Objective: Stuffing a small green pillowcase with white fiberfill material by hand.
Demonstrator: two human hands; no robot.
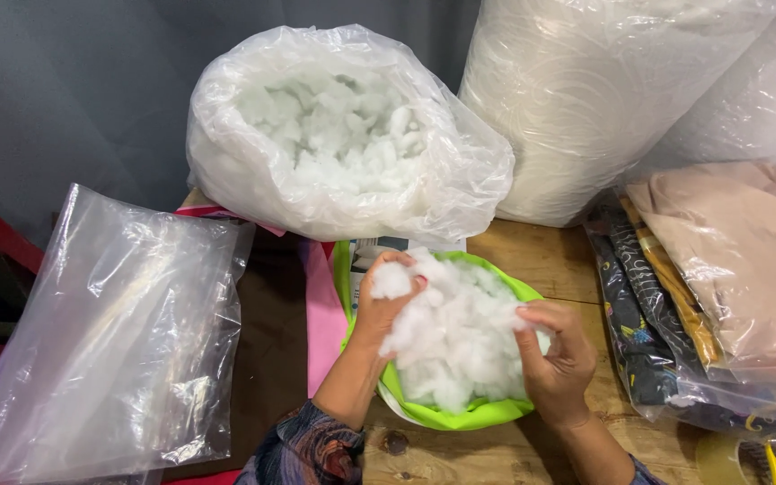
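Both hands work one heap of white fibre stuffing (455, 337), piled in a green bowl (460, 415) near the table's front edge. Left hand (379, 305) pinches a tuft; right hand (554, 359) curls closed on the heap's right side. I judge it featherlight, soft, clingy: grip loose clumps. Farther back sits a plastic bag of stuffing (343, 135).

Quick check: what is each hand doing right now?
Left hand: closed on a tuft of the white fluffy stuffing.
Right hand: closed, pinching the same stuffing.
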